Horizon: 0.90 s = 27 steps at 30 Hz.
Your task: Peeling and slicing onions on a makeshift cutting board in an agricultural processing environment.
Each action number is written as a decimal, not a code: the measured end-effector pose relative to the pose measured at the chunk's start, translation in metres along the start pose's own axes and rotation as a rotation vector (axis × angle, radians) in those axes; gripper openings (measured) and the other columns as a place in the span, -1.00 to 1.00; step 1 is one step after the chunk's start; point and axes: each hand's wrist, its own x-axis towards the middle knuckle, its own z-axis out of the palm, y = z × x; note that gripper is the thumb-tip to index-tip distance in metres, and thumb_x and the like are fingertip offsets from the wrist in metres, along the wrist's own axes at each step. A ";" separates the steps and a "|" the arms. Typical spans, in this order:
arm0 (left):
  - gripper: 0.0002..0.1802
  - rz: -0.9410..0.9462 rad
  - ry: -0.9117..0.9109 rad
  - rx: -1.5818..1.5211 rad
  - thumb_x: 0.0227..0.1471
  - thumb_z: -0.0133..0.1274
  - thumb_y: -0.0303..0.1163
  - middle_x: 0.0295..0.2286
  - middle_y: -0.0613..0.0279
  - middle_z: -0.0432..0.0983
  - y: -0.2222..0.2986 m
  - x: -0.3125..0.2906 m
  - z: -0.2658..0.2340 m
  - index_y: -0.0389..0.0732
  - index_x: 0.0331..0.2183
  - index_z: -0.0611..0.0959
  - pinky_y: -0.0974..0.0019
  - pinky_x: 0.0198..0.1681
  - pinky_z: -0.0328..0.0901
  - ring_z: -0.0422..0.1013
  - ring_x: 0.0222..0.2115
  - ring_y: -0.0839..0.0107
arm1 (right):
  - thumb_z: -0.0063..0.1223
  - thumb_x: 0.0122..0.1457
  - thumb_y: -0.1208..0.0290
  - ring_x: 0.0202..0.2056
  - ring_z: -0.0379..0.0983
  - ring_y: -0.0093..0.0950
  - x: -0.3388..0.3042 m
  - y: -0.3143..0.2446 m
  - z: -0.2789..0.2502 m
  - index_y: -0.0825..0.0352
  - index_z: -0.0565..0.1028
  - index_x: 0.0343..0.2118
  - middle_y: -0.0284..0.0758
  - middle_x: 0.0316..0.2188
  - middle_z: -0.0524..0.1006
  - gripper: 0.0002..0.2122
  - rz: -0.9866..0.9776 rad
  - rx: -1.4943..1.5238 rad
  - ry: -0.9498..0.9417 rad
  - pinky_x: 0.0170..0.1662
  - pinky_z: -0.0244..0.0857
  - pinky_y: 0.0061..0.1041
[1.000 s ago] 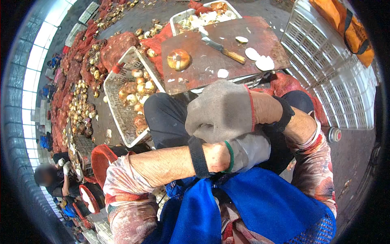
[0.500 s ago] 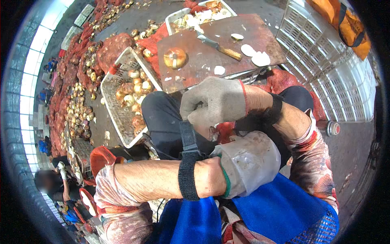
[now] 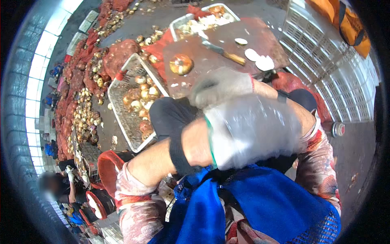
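Note:
My left hand [image 3: 256, 132], in a green-cuffed glove covered with clear plastic, lies across my lap. Motion smears it, and its fingers are hidden or blurred. Just beyond it, my right hand [image 3: 221, 86] wears a grey knit glove with a red cuff; its fingers are blurred too. The two hands overlap in view, and whether they touch is unclear. Ahead of them stands a brown board [image 3: 260, 34]. On it rest a brown-skinned onion [image 3: 181, 64], a knife [image 3: 230, 56] with a wooden handle, and several white onion pieces [image 3: 265, 63].
Left of my knee, a white crate [image 3: 122, 122] holds brown onions. Another white crate [image 3: 174, 29] behind the board contains pale onion pieces. Tall white crates [image 3: 321, 53] stand at right, near a small can [image 3: 338, 129]. Red mesh sacks [image 3: 120, 57] and loose onions spread leftward; a person [image 3: 61, 187] sits far left.
My left hand has swung up and rightward across my right forearm. My right hand has shifted slightly up and right. The onion and knife remain on the board.

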 end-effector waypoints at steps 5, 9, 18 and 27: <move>-0.52 0.467 0.221 0.809 -0.32 0.12 -0.34 -0.35 0.11 0.52 -0.013 0.055 -0.088 -0.11 -0.20 0.59 0.17 -0.26 0.37 0.44 -0.30 0.07 | 0.10 0.02 0.33 -0.47 0.40 -0.56 -0.008 0.040 -0.042 0.41 0.53 -0.34 -0.43 -0.55 0.47 -0.77 -0.192 -0.187 0.445 -0.39 0.32 -0.49; -0.76 -0.421 0.283 1.071 -0.04 0.04 -0.27 -0.38 -0.07 0.54 -0.079 0.020 -0.104 -0.26 -0.43 0.61 0.10 -0.29 0.37 0.48 -0.36 0.03 | 0.05 0.04 0.21 -0.37 0.46 -0.55 -0.010 0.021 -0.006 0.40 0.54 -0.31 -0.27 -0.39 0.56 -0.69 0.086 -0.182 0.567 -0.27 0.31 -0.53; -0.71 -0.756 -0.077 0.843 -0.05 -0.08 -0.40 -0.27 -0.03 0.55 -0.175 -0.018 -0.037 -0.26 -0.32 0.68 0.10 -0.17 0.38 0.50 -0.22 0.10 | -0.03 0.03 0.11 -0.29 0.50 -0.20 0.012 0.033 0.079 0.27 0.56 -0.31 -0.15 -0.38 0.56 -0.67 0.038 -0.521 0.459 -0.21 0.33 -0.29; -0.73 -0.716 -0.031 0.838 -0.07 -0.05 -0.43 -0.28 0.02 0.57 -0.181 -0.027 -0.016 -0.26 -0.32 0.68 0.12 -0.22 0.41 0.51 -0.26 0.10 | -0.05 0.04 0.09 -0.30 0.50 -0.19 0.017 0.040 0.100 0.28 0.55 -0.32 -0.18 -0.40 0.56 -0.66 0.174 -0.658 0.387 -0.22 0.33 -0.31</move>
